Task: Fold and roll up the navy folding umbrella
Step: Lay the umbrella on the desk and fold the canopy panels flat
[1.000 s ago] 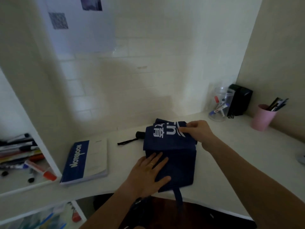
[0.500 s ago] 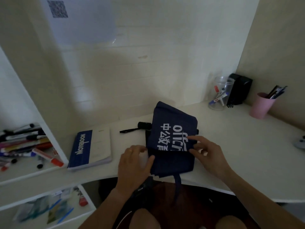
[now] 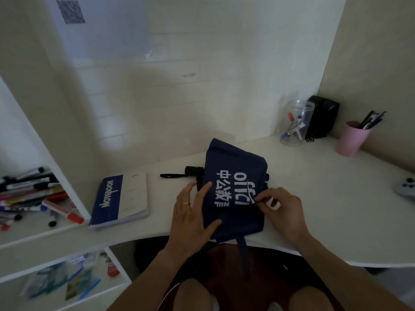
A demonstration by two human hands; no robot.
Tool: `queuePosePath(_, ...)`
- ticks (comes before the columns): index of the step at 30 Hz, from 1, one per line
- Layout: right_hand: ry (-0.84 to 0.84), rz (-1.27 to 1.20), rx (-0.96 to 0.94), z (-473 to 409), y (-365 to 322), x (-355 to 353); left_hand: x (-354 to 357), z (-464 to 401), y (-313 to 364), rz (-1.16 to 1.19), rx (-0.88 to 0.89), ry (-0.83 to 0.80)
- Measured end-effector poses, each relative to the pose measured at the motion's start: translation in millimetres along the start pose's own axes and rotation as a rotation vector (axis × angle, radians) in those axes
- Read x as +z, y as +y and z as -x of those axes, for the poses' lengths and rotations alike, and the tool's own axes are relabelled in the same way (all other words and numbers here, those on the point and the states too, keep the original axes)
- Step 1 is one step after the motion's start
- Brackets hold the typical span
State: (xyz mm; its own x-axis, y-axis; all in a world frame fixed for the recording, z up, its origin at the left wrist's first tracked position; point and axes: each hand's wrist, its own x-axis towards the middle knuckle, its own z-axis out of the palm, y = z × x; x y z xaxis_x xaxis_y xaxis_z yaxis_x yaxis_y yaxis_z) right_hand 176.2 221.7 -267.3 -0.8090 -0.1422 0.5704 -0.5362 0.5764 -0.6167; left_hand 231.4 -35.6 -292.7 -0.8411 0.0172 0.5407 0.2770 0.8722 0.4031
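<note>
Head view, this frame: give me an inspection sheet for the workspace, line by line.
Surface: white curved desk, dimly lit.
Job's things: navy folding umbrella lies flattened on the desk, white lettering up; black handle pokes out at its left; strap hangs over the front edge.
Clutter: blue notebook, clear jar of markers, pink cup of pens, black holder, grey controller.
Hands: left hand rests flat on the fabric's left side; right hand pinches its right edge.
Cables: nothing seen.
Surroundings: tiled wall with a QR sheet; shelf of markers at left.
</note>
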Motion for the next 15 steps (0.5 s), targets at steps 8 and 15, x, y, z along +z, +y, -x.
queuePosePath(8,-0.083,0.131,-0.310,17.8,-3.1,-15.5,-0.3,1.6,0.5,0.115,-0.050,0.022)
queuePosePath(15,-0.102,0.202,-0.306,24.8,10.9,-10.6,2.4,5.5,-5.5,0.058,0.108,0.083)
